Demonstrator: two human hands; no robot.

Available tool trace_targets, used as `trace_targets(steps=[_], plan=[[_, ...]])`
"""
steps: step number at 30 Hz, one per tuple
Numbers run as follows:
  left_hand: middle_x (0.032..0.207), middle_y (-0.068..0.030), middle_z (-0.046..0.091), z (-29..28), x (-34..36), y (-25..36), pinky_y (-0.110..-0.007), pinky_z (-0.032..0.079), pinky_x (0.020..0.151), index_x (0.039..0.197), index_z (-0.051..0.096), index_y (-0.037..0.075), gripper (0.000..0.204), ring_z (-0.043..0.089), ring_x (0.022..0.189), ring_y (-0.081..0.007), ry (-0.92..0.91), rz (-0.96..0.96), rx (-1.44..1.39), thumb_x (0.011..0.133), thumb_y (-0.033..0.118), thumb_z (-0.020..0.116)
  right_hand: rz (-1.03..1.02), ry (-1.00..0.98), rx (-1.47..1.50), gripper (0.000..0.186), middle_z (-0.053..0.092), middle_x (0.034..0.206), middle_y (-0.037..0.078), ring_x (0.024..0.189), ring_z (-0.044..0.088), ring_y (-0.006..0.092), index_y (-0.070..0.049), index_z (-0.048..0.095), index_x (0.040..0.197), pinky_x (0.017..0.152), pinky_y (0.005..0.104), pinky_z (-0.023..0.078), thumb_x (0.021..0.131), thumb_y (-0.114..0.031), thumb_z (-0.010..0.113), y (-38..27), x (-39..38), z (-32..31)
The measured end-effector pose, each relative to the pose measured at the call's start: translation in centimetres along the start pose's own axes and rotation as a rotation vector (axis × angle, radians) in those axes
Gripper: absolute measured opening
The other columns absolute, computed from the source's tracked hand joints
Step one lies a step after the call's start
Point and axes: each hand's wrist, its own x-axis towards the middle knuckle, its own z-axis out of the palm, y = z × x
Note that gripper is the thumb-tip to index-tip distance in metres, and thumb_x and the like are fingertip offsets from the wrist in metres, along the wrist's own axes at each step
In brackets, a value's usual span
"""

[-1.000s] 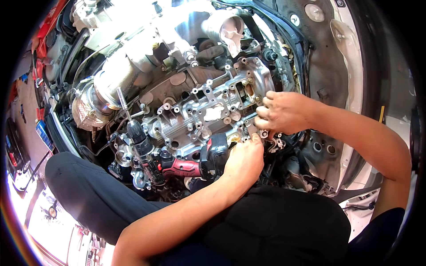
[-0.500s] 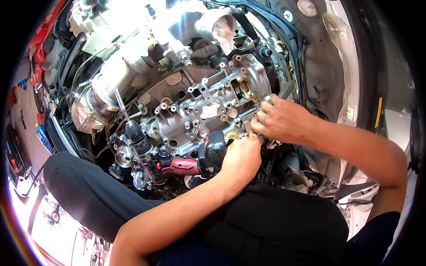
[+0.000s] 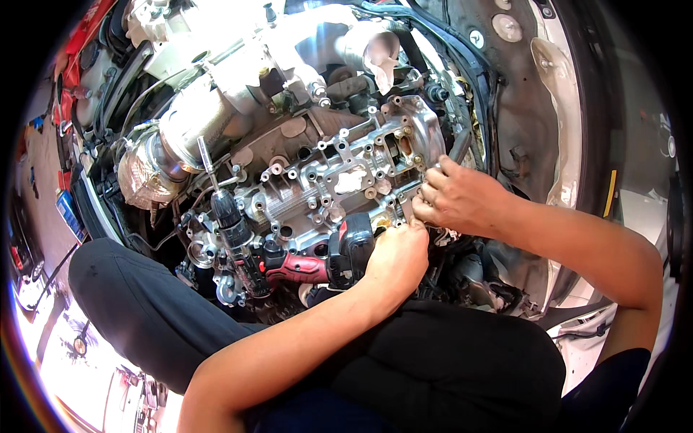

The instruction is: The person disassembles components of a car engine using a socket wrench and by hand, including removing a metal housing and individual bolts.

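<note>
Left hand (image 3: 397, 254) reached up from below, fingers curled; right hand (image 3: 462, 196) bent in beside it, knuckles up, fingers folded. Two hands, close together over one engine (image 3: 317, 191), its metal top spreading beyond and leftward of them. Fingertips partly hidden; could not tell what either pinched. One red-and-black drill (image 3: 296, 268) lay just left of left hand.

The exposed silver engine top (image 3: 328, 177), dotted with round holes and bosses, lies aslant in the engine bay (image 3: 516, 94).
</note>
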Motion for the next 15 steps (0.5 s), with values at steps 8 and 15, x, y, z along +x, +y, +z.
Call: trace_targets(steps=[8, 15], plan=[[0.075, -0.0235, 0.067, 0.4, 0.2, 0.0, -0.043, 0.056, 0.066, 0.084, 0.062, -0.006, 0.012, 0.068, 0.071, -0.0371, 0.029, 0.0, -0.007, 0.08, 0.001, 0.052, 0.275, -0.096, 0.409, 0.012, 0.067, 0.077, 0.003, 0.083, 0.065, 0.0216, -0.01, 0.058, 0.092, 0.077, 0.0369, 0.048, 0.084, -0.019, 0.06, -0.7, -0.6, 0.2], [0.068, -0.0244, 0.064, 0.3, 0.2, -0.2, -0.045, 0.055, 0.063, 0.09, 0.06, -0.01, 0.017, 0.067, 0.065, -0.0378, 0.078, 0.039, -0.005, 0.084, 0.004, 0.052, 0.137, 0.01, 0.275, 0.023, 0.064, 0.089, -0.001, 0.089, 0.061, 0.0166, -0.018, 0.062, 0.108, 0.08, 0.0344, 0.045, 0.086, -0.02, 0.056, 0.5, -1.4, 0.2]])
